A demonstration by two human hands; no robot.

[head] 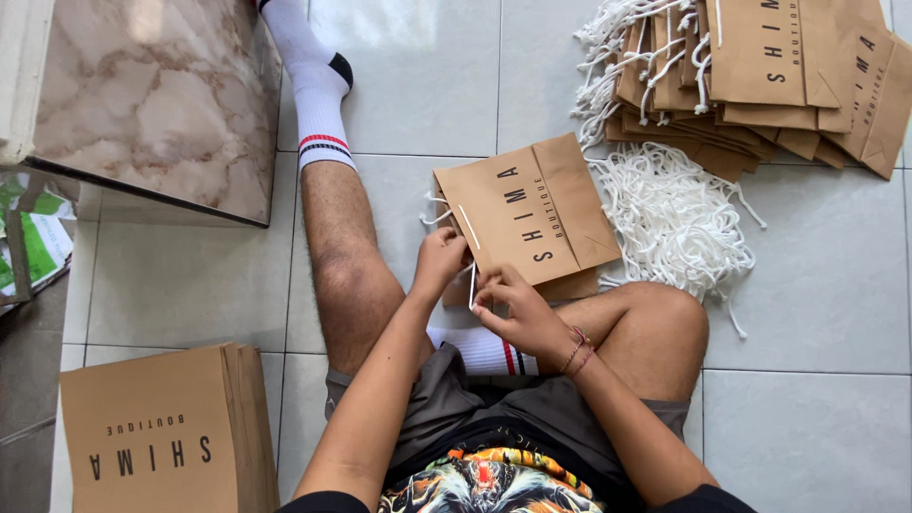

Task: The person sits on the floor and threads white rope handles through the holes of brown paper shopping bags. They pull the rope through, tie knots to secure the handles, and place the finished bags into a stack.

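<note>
Head view: both hands at flat brown bag [528, 215] mid-floor; left hand [439, 262] grips its edge, right hand [510, 306] pinches white cord [472, 282]. Corded stack [760, 76] far-right corner; uncorded stack [166, 432] near-left; loose cords [670, 218] remain.

The person sits on the floor [817, 285], seen from above. The left leg stretches straight out ahead, its foot in a white sock [313, 85] with red and dark bands. The right leg is bent, knee out to the right, its socked foot tucked in under the left thigh. Both bare forearms reach forward from the bottom edge and meet above the lap. The left hand [439, 261] is curled, fingers bunched in a pinch. The right hand [513, 304] lies just beside it, nearly touching, thumb and forefinger pressed together. A thin red and brown bracelet [576, 350] circles the right wrist.
</note>
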